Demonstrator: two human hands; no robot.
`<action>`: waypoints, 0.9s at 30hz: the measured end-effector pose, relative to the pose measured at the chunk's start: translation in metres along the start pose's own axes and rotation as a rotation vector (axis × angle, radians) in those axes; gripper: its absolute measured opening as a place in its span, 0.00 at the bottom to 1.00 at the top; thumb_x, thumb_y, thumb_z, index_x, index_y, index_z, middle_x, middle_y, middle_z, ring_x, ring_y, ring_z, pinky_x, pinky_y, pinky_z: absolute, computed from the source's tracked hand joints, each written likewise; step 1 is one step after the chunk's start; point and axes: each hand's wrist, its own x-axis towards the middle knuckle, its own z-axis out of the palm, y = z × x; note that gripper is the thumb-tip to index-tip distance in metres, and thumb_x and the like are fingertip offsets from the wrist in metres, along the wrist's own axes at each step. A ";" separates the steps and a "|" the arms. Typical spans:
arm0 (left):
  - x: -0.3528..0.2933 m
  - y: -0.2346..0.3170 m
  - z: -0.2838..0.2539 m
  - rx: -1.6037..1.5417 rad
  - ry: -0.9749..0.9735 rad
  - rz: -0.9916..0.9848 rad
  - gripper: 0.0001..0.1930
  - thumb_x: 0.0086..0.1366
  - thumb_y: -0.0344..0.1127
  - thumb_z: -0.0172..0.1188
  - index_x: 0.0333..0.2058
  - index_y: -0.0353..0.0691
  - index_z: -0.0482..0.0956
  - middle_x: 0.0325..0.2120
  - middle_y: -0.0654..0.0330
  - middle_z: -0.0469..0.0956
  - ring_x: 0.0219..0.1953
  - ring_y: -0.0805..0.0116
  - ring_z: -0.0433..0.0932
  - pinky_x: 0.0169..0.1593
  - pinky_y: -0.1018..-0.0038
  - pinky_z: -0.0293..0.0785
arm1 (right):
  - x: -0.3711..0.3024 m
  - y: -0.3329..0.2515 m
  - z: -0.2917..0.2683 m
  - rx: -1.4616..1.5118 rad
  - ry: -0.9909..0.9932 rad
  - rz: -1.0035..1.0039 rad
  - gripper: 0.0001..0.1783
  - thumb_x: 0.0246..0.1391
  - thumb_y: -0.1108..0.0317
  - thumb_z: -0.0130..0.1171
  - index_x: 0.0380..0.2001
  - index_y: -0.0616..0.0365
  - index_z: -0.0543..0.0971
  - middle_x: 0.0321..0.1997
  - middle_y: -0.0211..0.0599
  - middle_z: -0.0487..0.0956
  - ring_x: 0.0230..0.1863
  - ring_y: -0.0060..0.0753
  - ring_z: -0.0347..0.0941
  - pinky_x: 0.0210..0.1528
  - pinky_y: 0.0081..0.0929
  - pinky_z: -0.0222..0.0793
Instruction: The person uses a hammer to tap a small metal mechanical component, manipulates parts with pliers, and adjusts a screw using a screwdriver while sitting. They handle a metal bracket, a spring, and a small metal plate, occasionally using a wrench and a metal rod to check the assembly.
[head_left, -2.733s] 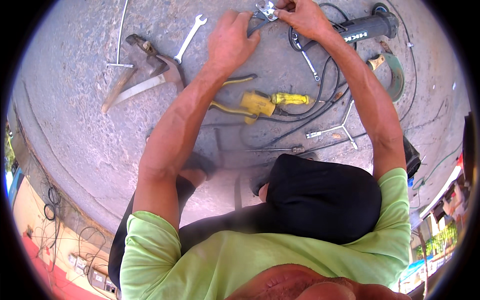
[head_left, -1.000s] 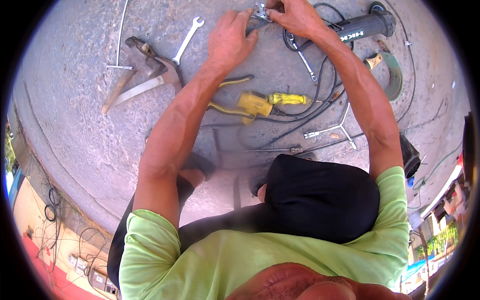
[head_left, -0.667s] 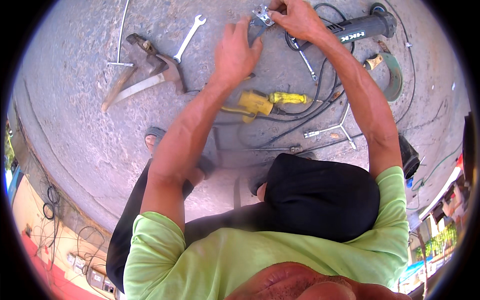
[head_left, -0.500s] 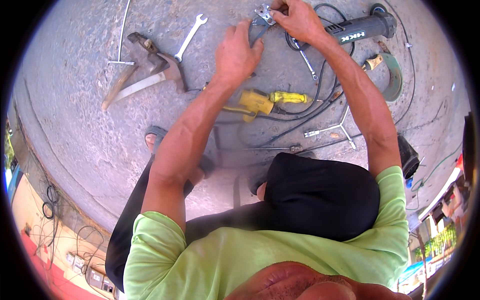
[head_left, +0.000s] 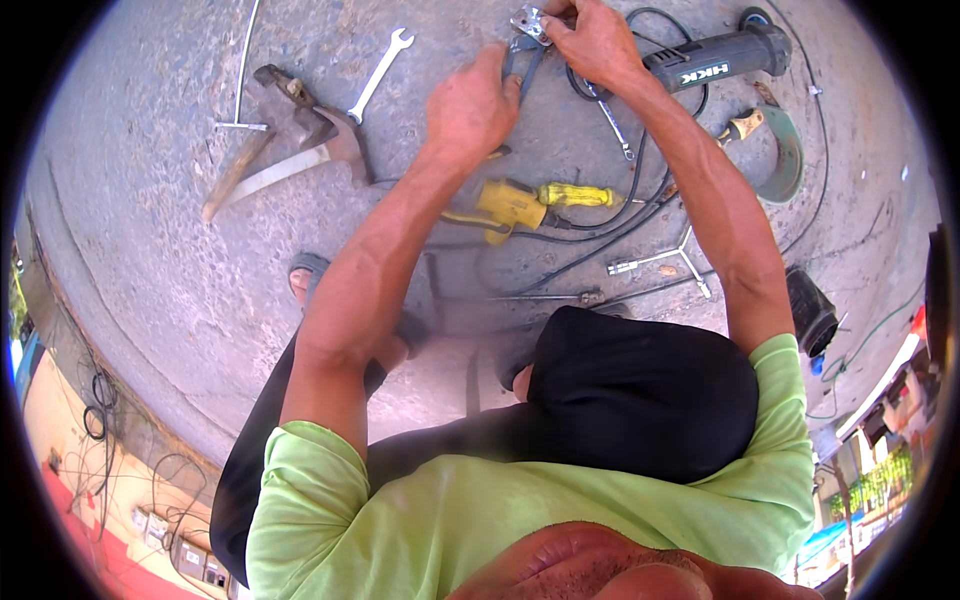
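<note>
Near the top of the view, my left hand (head_left: 470, 108) is closed round the dark handles of what look like pliers (head_left: 532, 72). Their head meets a small shiny metal piece (head_left: 529, 22) with holes in it. My right hand (head_left: 592, 42) pinches that piece from the right with thumb and fingers. Where the pliers touch it is too small to make out. An angle grinder (head_left: 715, 60) lies just right of my right hand, its black cord looping under my wrist. A combination wrench (head_left: 610, 125) rests on the ground between my forearms.
Between my arms lie a yellow power tool (head_left: 508, 205) and a yellow-handled screwdriver (head_left: 580, 194). A three-way socket wrench (head_left: 680, 255) and green curved guard (head_left: 782, 160) sit right. Leftward are a hammer (head_left: 340, 145) and an open-end wrench (head_left: 380, 75). Black cords (head_left: 590, 235) cross the ground.
My left hand has shifted slightly down and left, and the plier handles show farther apart. My right hand still pinches the metal piece, almost in the same spot.
</note>
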 end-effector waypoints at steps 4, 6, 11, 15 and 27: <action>0.001 0.002 0.001 0.009 -0.018 0.004 0.27 0.65 0.43 0.58 0.63 0.46 0.69 0.39 0.37 0.83 0.44 0.33 0.80 0.52 0.47 0.75 | 0.000 -0.007 -0.005 0.112 -0.003 0.032 0.13 0.54 0.62 0.64 0.37 0.61 0.80 0.33 0.50 0.83 0.37 0.51 0.81 0.41 0.43 0.75; 0.003 0.003 0.004 0.009 -0.029 0.000 0.28 0.65 0.42 0.58 0.64 0.47 0.68 0.38 0.36 0.83 0.43 0.32 0.80 0.51 0.46 0.75 | 0.002 -0.007 -0.006 0.076 -0.004 0.024 0.13 0.54 0.63 0.64 0.37 0.60 0.80 0.33 0.50 0.83 0.37 0.52 0.81 0.41 0.44 0.75; 0.000 0.002 0.012 -0.042 -0.006 -0.014 0.29 0.65 0.41 0.57 0.64 0.46 0.67 0.35 0.37 0.83 0.41 0.31 0.80 0.49 0.45 0.75 | 0.004 -0.001 -0.001 0.008 0.025 0.002 0.14 0.53 0.61 0.65 0.36 0.61 0.80 0.34 0.51 0.83 0.38 0.53 0.81 0.41 0.44 0.75; 0.000 -0.001 0.016 -0.081 0.005 -0.019 0.30 0.65 0.41 0.58 0.65 0.46 0.65 0.34 0.41 0.83 0.41 0.34 0.81 0.48 0.47 0.76 | 0.005 -0.002 0.001 0.010 0.038 0.003 0.14 0.53 0.61 0.65 0.36 0.61 0.80 0.34 0.51 0.83 0.39 0.53 0.81 0.41 0.44 0.75; 0.058 -0.014 0.013 -0.269 0.430 0.068 0.19 0.64 0.42 0.60 0.46 0.32 0.83 0.37 0.42 0.84 0.41 0.47 0.84 0.46 0.59 0.79 | 0.002 -0.010 -0.003 0.085 0.006 0.005 0.14 0.54 0.62 0.65 0.36 0.61 0.80 0.35 0.50 0.83 0.39 0.51 0.81 0.42 0.42 0.75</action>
